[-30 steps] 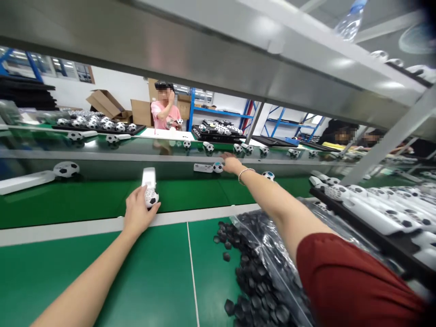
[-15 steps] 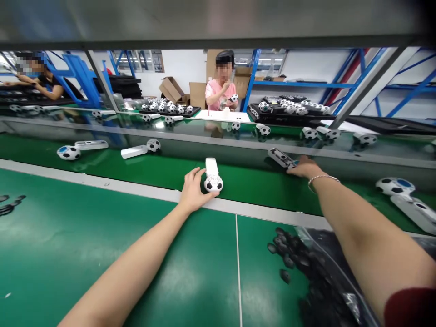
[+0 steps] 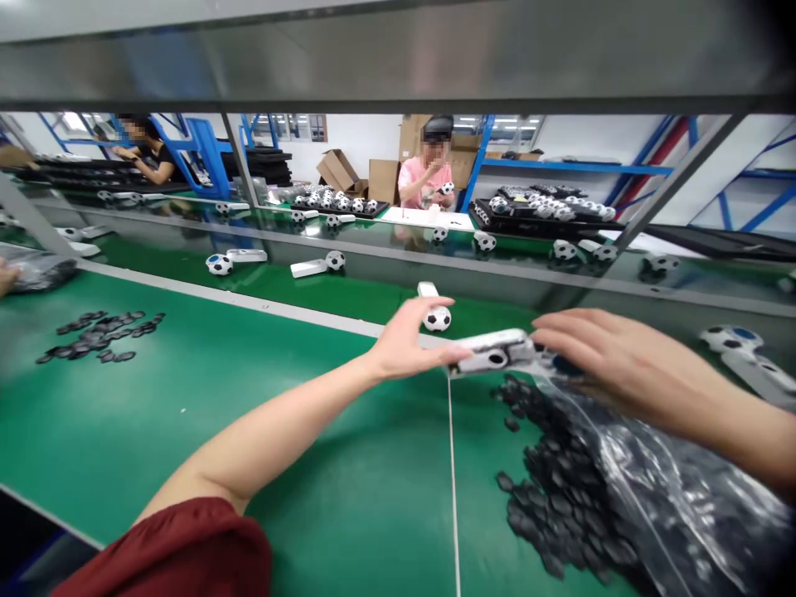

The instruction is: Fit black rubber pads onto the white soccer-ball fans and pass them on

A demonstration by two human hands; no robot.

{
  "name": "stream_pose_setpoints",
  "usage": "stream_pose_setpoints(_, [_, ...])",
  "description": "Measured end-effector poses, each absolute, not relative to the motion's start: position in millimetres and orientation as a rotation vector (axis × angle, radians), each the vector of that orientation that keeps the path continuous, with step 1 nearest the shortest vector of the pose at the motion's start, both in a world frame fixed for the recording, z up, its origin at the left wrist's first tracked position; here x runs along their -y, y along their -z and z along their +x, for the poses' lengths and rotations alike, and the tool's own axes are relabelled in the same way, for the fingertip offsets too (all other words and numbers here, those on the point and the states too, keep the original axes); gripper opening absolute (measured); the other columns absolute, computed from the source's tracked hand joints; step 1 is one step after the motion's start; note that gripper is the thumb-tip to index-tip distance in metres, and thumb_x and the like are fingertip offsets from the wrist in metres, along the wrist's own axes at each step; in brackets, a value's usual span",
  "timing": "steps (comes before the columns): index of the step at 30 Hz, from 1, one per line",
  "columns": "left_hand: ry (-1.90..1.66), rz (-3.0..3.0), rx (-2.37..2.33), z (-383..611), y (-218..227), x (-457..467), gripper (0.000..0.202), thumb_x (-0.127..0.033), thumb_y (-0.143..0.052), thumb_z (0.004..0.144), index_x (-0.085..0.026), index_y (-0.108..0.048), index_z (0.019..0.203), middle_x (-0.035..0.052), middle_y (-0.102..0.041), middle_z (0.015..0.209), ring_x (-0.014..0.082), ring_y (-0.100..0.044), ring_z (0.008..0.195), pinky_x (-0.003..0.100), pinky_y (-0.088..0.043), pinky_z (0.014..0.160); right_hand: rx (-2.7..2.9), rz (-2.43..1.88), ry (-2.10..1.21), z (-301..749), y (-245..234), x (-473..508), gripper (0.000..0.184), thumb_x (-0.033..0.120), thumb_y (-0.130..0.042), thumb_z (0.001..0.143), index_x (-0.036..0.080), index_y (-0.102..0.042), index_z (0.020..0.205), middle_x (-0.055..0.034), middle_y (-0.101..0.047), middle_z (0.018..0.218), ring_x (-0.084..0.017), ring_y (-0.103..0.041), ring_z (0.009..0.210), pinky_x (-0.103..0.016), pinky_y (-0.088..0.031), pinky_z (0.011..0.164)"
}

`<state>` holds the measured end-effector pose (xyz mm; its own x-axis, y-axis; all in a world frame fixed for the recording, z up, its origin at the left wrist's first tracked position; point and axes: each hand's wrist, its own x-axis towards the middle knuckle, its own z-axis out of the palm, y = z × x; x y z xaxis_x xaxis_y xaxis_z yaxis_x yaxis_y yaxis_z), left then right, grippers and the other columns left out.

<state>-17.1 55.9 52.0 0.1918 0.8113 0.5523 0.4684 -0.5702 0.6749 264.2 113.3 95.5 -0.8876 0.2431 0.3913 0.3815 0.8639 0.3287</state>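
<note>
My right hand is closed around the football-patterned end of a white-handled gadget, whose long handle points left above the table's edge. Its kind I cannot make out, and the fingers hide most of the rounded end. My left hand has its fingers apart, with the thumb at the tip of that handle. Just behind the left fingers, a football-headed gadget lies on the green belt. Below my right hand, small black parts are heaped beside a clear plastic bag.
More football-headed gadgets lie along the belt. Another pile of black parts is on the green table at left. A grey shelf hangs overhead. Across the line sits a person in pink; another hand shows at far left.
My right hand has brought its gadget from the belt toward me and left. My left hand has come off the gadget on the belt and moved to the held one. The view has shifted.
</note>
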Motion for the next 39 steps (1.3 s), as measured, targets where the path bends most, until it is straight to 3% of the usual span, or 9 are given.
stream_pose_setpoints(4, [-0.551, 1.939, -0.753, 4, -78, 12, 0.072, -0.033, -0.077, 0.057, -0.020, -0.045, 0.120, 0.0052, -0.061, 0.105, 0.0238, -0.058, 0.097, 0.034, -0.048, 0.081, 2.732, -0.348, 0.440, 234, -82, -15, 0.029, 0.021, -0.035, 0.091, 0.031, -0.054, 0.110, -0.0058, -0.060, 0.115, -0.021, -0.050, 0.112, -0.040, -0.044, 0.085])
stream_pose_setpoints(9, [-0.319, 1.796, -0.929, 8, -58, 73, 0.052, -0.020, -0.065, 0.063, -0.020, -0.048, 0.112, -0.0011, -0.061, 0.084, 0.0154, -0.058, 0.069, 0.025, -0.047, 0.058, 2.713, -0.225, 0.252, 222, -56, 43, 0.026, 0.020, -0.046, 0.088, 0.037, -0.055, 0.106, 0.0013, -0.057, 0.121, -0.021, -0.043, 0.121, -0.039, -0.042, 0.090])
stream_pose_setpoints(12, [-0.398, 2.014, -1.173, -2, -48, 87, 0.056, -0.023, -0.059, 0.067, -0.025, -0.042, 0.120, 0.0014, -0.062, 0.097, 0.0179, -0.059, 0.077, 0.028, -0.048, 0.066, 2.616, -0.361, 0.156, 228, -44, 41, 0.033, 0.016, -0.042, 0.088, 0.032, -0.051, 0.115, -0.0011, -0.053, 0.126, -0.019, -0.039, 0.124, -0.039, -0.038, 0.097])
stream_pose_setpoints(15, [-0.462, 2.180, -1.468, -16, -50, 77, 0.058, -0.041, -0.060, 0.069, -0.024, -0.043, 0.121, 0.0056, -0.059, 0.113, 0.0260, -0.057, 0.097, 0.036, -0.046, 0.081, 2.370, -0.806, 0.132, 246, -39, 12, 0.035, 0.020, -0.050, 0.083, 0.019, -0.051, 0.118, -0.0101, -0.053, 0.120, -0.022, -0.045, 0.116, -0.040, -0.038, 0.096])
stream_pose_setpoints(19, [-0.381, 2.185, -1.962, -27, -52, 44, 0.066, -0.060, -0.052, 0.070, -0.024, -0.041, 0.124, 0.0089, -0.058, 0.116, 0.0329, -0.057, 0.099, 0.041, -0.047, 0.074, 2.192, -1.306, -0.017, 269, -35, -33, 0.017, 0.022, -0.053, 0.080, 0.015, -0.063, 0.093, -0.0085, -0.061, 0.094, -0.018, -0.057, 0.089, -0.030, -0.045, 0.082])
stream_pose_setpoints(25, [-0.154, 2.296, -2.037, -15, -18, 10, 0.067, -0.061, -0.039, 0.078, -0.015, -0.037, 0.128, 0.0158, -0.053, 0.121, 0.0340, -0.057, 0.099, 0.040, -0.048, 0.071, 2.373, -1.410, -0.091, 262, -12, -54, 0.016, 0.021, -0.052, 0.081, 0.020, -0.068, 0.079, -0.0058, -0.066, 0.087, -0.018, -0.060, 0.082, -0.026, -0.044, 0.072])
stream_pose_setpoints(31, [0.019, 2.458, -1.937, -7, 1, 5, 0.077, -0.067, -0.035, 0.076, -0.013, -0.033, 0.131, 0.0182, -0.054, 0.116, 0.0358, -0.058, 0.093, 0.042, -0.047, 0.069, 2.564, -1.443, -0.053, 251, 7, -55, 0.018, 0.027, -0.054, 0.082, 0.019, -0.067, 0.092, -0.0100, -0.067, 0.095, -0.023, -0.061, 0.090, -0.029, -0.044, 0.073])
stream_pose_setpoints(35, [0.030, 2.576, -1.832, -10, 4, 2, 0.074, -0.062, -0.031, 0.081, -0.007, -0.033, 0.131, 0.0194, -0.057, 0.110, 0.0351, -0.059, 0.091, 0.042, -0.046, 0.073, 2.687, -1.425, 0.010, 239, 9, -46, 0.017, 0.016, -0.051, 0.083, 0.012, -0.067, 0.086, -0.0131, -0.067, 0.091, -0.023, -0.061, 0.088, -0.031, -0.045, 0.078])
stream_pose_setpoints(39, [0.054, 2.580, -1.755, -12, 4, 3, 0.065, -0.056, -0.030, 0.084, -0.011, -0.034, 0.131, 0.0165, -0.058, 0.110, 0.0329, -0.059, 0.092, 0.040, -0.046, 0.072, 2.697, -1.425, 0.022, 232, 9, -46, 0.020, 0.005, -0.046, 0.081, 0.008, -0.066, 0.085, -0.0146, -0.067, 0.091, -0.021, -0.061, 0.089, -0.031, -0.044, 0.082])
